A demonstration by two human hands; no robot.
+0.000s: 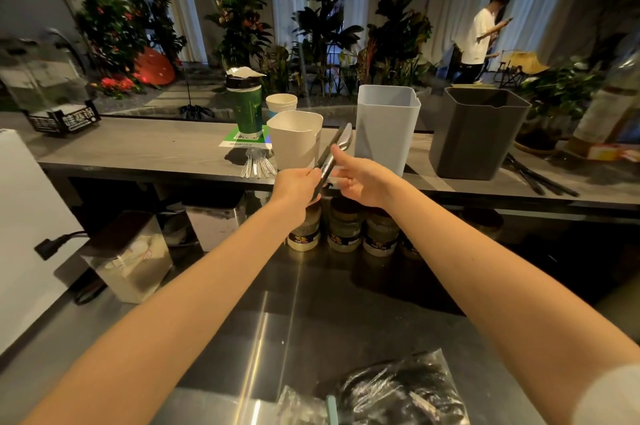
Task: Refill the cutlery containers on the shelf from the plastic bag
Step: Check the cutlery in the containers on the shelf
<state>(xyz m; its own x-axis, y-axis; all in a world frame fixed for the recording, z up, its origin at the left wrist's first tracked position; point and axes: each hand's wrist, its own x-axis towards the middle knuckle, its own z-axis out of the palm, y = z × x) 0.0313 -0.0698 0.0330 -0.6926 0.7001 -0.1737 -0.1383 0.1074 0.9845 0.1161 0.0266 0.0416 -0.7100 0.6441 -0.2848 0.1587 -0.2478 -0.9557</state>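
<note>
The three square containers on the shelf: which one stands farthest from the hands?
The dark grey container, the rightmost one. The white container and the light blue container stand just behind the left hand and right hand.

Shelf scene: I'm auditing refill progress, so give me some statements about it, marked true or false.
1. The left hand grips a cutlery bundle. True.
2. The bundle sits inside the white container. False: it is held in the air outside it.
3. The grey container stands right of the blue container. True.
4. Clear forks lie on the shelf beside the white container. True.
5. The plastic bag lies on the shelf. False: it lies on the steel counter, near the person.
</note>
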